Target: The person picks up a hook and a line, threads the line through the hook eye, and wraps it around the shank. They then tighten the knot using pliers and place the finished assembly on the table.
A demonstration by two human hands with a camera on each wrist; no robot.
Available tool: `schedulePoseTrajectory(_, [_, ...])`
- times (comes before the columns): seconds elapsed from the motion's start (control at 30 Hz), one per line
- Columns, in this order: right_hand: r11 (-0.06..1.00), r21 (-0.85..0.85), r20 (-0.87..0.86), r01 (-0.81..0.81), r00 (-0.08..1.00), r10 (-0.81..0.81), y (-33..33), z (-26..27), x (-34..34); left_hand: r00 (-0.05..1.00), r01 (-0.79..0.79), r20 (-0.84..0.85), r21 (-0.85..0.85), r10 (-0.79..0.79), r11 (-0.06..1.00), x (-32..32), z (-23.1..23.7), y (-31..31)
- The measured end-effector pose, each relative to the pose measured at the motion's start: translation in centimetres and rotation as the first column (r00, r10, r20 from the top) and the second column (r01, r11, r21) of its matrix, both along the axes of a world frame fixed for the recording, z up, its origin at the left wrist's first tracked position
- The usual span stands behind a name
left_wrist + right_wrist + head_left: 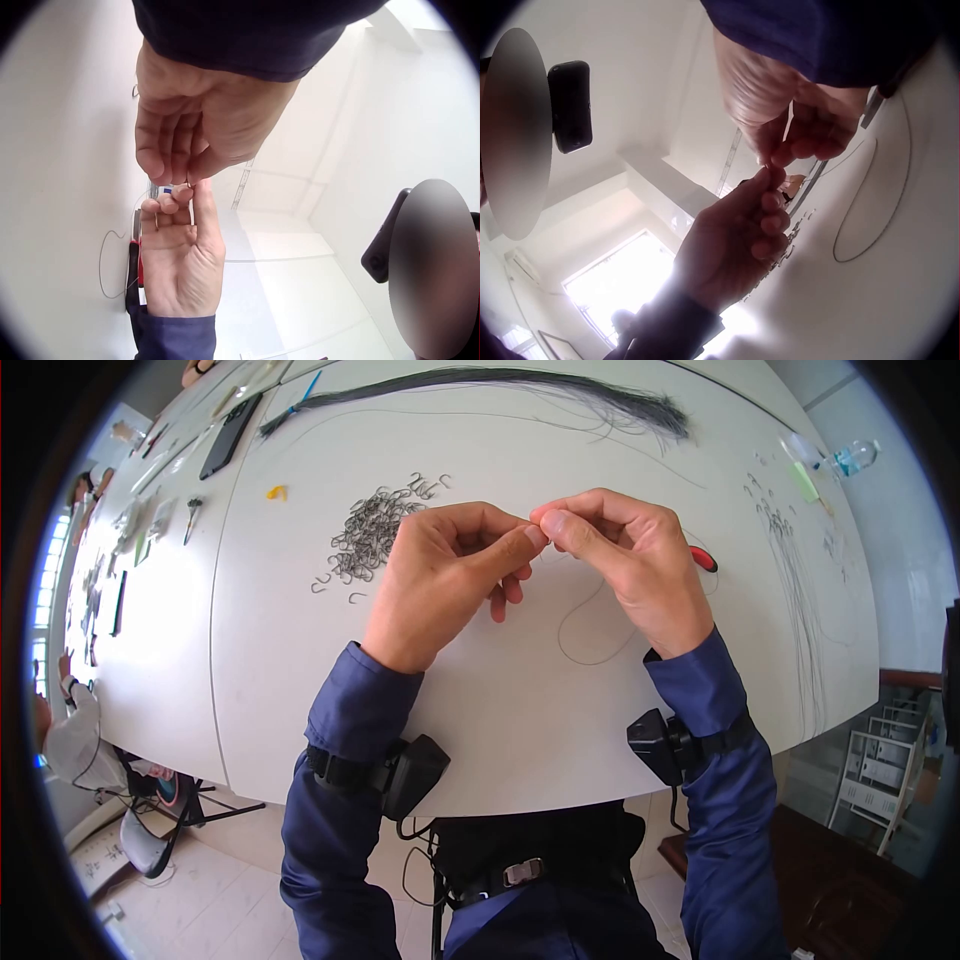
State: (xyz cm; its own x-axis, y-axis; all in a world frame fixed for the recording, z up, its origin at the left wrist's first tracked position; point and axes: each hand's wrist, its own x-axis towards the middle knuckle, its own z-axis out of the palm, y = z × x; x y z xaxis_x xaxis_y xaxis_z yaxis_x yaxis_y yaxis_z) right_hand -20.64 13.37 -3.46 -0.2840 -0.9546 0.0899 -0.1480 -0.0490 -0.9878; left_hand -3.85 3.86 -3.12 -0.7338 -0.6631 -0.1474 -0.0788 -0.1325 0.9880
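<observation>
Thumb and fingertips of my left hand (440, 565) pinch a small metal hook (189, 182), mostly hidden by the fingers. Right against them, my right hand (632, 555) pinches a thin grey line (562, 635) between thumb and forefinger. That line sags in a loose loop over the table, as the right wrist view also shows. Both hands meet fingertip to fingertip above the white table (500, 750). Beyond the left hand lies a heap of dark, curved metal hooks (370, 530). What the fingertips enclose is largely covered.
A long bundle of dark lines (500, 378) stretches across the far side, tied in blue. A red-and-black tool handle (703, 558) lies beside the right hand. Hooks with long lines attached (795, 590) lie at the right. A yellow piece (277, 492) sits left of the heap.
</observation>
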Motion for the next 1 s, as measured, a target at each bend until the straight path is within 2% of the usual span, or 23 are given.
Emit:
schedulePoseTrajectory(0.2, [1.0,-0.014,-0.006,-0.009,1.0,0.009,0.0,0.0,0.0,1.0,0.023,0.005,-0.019,-0.023,1.0,0.0,0.1,0.0])
schedulePoseTrajectory(0.4, [0.998,-0.059,-0.107,-0.01,0.994,0.004,-0.1,-0.2,0.0,1.0,0.026,0.01,-0.012,-0.026,1.0,0.0,0.2,0.1])
schedulePoseTrajectory(0.5, [0.996,-0.068,-0.069,0.052,0.996,-0.057,-0.2,-0.4,0.3,1.0,0.003,-0.012,0.014,-0.003,1.0,0.1,0.4,0.0])
schedulePoseTrajectory(0.6, [0.971,0.234,-0.224,-0.037,0.97,0.091,0.6,1.5,0.3,0.994,-0.036,-0.104,0.052,0.041,0.998,0.3,0.0,-0.5])
schedulePoseTrajectory(0.67, [0.954,0.296,-0.257,-0.047,0.958,0.127,0.5,1.6,0.6,0.982,-0.043,-0.184,0.051,0.052,0.998,0.3,-0.5,-0.7])
schedulePoseTrajectory(0.73, [0.934,0.357,-0.29,-0.014,0.949,0.125,0.4,1.3,0.7,0.933,-0.049,-0.344,0.175,0.108,0.983,-0.1,-0.1,-0.4])
schedulePoseTrajectory(0.77, [0.944,0.328,-0.163,0.023,0.986,0.032,0.4,1.2,0.8,0.897,-0.043,-0.419,0.238,0.142,0.97,-0.2,0.0,-0.3])
schedulePoseTrajectory(0.87, [0.997,0.017,0.156,0.074,0.985,-0.076,0.9,1.3,-0.3,0.86,0.134,-0.509,0.297,0.037,0.946,0.3,-0.1,-0.8])
schedulePoseTrajectory(0.9, [0.999,0.033,0.404,0.016,0.914,-0.028,1.6,2.6,-1.1,0.87,0.157,-0.493,0.31,0.018,0.938,0.4,0.0,-1.1])
schedulePoseTrajectory(1.0, [0.959,-0.243,0.721,0.147,0.688,0.078,3.7,3.3,-5.2,0.892,0.185,-0.451,0.288,-0.037,0.94,0.7,-0.1,-1.5])
